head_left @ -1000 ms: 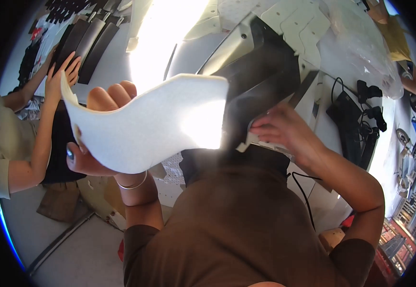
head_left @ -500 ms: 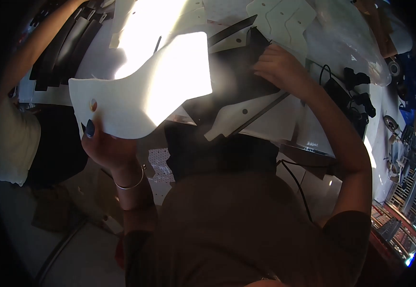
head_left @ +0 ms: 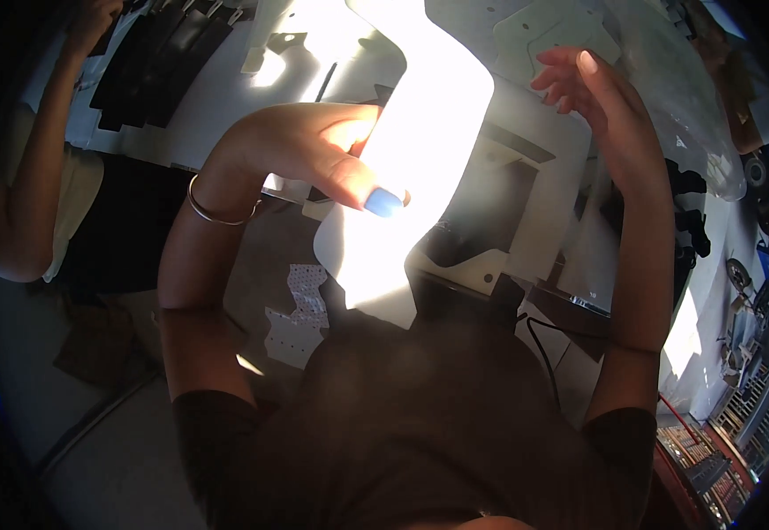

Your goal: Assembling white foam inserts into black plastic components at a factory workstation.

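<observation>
A white curved flat panel point(head_left: 444, 97), pale and brightly sunlit, stands lengthwise in front of me. My left hand point(head_left: 327, 159) is closed on its left edge, thumb across the near face; the other fingers are mostly hidden behind it. To the right, my right hand point(head_left: 603, 102) is raised over the table with fingers apart and slightly curled, holding nothing. Below and between the hands lies a dark flat piece point(head_left: 486, 208), partly covered by the white panel. A pale piece with a small round hole point(head_left: 471, 270) lies at its near edge.
Several black curved strips point(head_left: 168, 62) lie at the far left, near another person's arm point(head_left: 40, 177). Clear plastic sheeting point(head_left: 676, 106) and a second person's arm point(head_left: 733, 97) are at the far right. A black cable point(head_left: 543, 353) hangs at the near edge.
My left hand has turned the white panel from lying crosswise to lengthwise and moved it right. My right hand has let go of the dark piece and moved right.
</observation>
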Demonstrator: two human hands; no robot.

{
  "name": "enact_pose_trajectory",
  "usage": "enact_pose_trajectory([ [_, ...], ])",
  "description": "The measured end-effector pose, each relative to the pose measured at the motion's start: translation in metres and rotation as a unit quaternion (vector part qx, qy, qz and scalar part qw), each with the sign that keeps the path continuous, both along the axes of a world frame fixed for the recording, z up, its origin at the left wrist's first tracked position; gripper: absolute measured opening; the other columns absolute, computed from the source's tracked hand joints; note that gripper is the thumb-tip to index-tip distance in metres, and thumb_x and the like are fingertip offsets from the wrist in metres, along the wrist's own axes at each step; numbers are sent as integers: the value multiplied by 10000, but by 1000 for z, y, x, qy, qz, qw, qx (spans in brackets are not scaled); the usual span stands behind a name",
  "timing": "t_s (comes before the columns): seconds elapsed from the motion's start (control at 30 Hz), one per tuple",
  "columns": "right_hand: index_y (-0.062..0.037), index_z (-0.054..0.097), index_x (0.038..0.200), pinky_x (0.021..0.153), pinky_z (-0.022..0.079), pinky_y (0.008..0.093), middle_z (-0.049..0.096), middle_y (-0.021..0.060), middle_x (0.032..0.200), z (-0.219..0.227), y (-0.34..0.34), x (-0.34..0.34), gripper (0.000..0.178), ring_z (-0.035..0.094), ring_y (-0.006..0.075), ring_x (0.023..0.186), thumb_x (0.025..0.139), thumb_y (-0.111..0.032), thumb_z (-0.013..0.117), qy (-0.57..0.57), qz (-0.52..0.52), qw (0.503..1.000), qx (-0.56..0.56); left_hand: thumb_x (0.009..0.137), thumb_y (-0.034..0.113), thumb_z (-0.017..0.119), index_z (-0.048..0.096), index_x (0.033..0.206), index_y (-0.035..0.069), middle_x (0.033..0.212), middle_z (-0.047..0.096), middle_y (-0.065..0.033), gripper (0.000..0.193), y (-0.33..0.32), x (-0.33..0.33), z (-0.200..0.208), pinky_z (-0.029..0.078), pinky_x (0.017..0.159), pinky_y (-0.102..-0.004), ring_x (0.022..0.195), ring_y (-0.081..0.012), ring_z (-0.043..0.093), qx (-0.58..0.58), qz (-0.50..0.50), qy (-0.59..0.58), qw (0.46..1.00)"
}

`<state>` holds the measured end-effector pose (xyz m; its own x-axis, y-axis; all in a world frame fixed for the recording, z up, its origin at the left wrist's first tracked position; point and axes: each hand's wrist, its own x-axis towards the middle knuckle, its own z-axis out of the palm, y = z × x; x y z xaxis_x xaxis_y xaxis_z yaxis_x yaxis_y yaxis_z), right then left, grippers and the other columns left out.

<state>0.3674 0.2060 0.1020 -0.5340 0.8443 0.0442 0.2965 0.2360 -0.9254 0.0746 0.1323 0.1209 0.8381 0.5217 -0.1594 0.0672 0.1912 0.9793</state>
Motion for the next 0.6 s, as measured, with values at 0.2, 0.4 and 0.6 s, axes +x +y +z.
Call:
enact_pose_trajectory([
  [0.2,-38,615,1036,679,470,264,630,40,808,-3,29,-28,322,579,125,732,929,-329,528,175,34,941,-288,833,508,616,415,452,66,438,327,34,617,9,50,8,231,402,-290,406,-85,273,42,-324,204,923],
  [0.4,-42,590,959,673,437,236,604,17,899,9,47,7,146,548,78,765,934,-180,549,234,149,961,19,888,473,560,408,471,68,432,311,47,601,7,32,24,199,395,-276,394,-80,241,10,-289,192,938],
  [0.6,7,631,986,657,484,204,653,42,806,101,-20,-5,188,607,80,738,840,-104,676,109,162,980,48,890,510,533,468,539,46,510,443,-28,585,-2,-17,28,241,388,-249,373,-85,297,5,-189,138,972],
])
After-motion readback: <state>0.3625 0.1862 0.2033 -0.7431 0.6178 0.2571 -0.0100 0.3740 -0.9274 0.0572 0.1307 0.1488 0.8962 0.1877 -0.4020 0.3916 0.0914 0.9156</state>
